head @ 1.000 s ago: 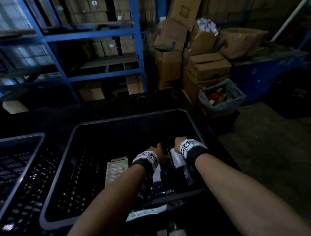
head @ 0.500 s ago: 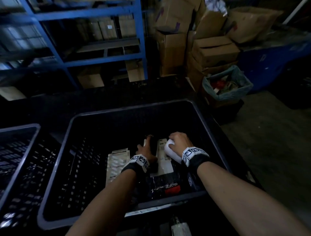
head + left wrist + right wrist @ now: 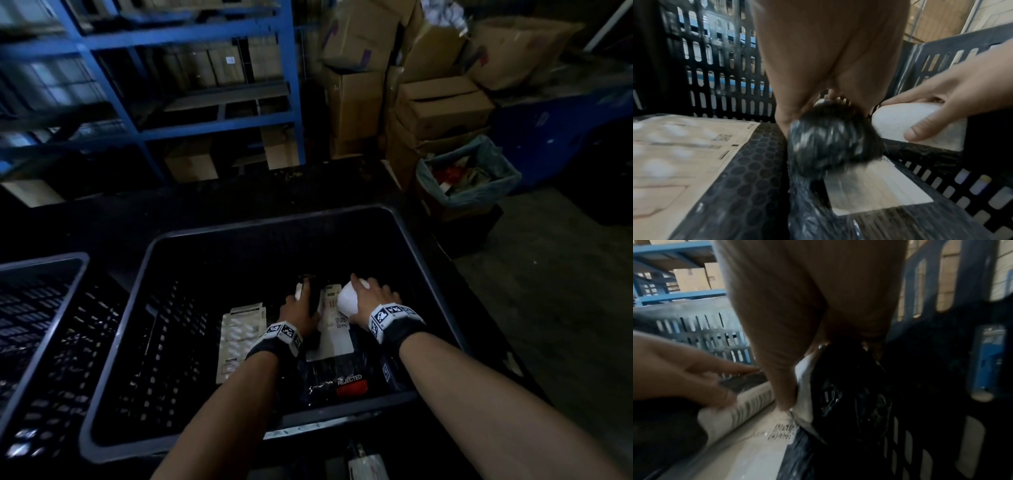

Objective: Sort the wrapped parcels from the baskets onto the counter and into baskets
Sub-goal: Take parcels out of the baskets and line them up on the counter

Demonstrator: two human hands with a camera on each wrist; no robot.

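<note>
Both hands are inside the large black basket (image 3: 274, 222). My left hand (image 3: 301, 303) grips a black wrapped roll parcel (image 3: 311, 291), seen close up as a bubble-wrapped roll (image 3: 830, 138) with a barcode label (image 3: 748, 404). My right hand (image 3: 368, 294) grips a parcel with a white wrap (image 3: 346, 302) and a black plastic side (image 3: 849, 394), just right of the roll. Under the hands lie a flat white-labelled parcel (image 3: 330, 337), a pale bubble mailer (image 3: 241, 339) and a black bag with a REJECTED sticker (image 3: 349, 383).
A second black basket (image 3: 44, 263) stands to the left. Behind the dark counter are blue shelving (image 3: 219, 82) and stacked cardboard boxes (image 3: 442, 106). A lined bin (image 3: 469, 178) stands on the floor at the right.
Both hands have moved from the basket's near side toward its middle, each holding a parcel. The flat white-labelled parcel beneath them has come into view.
</note>
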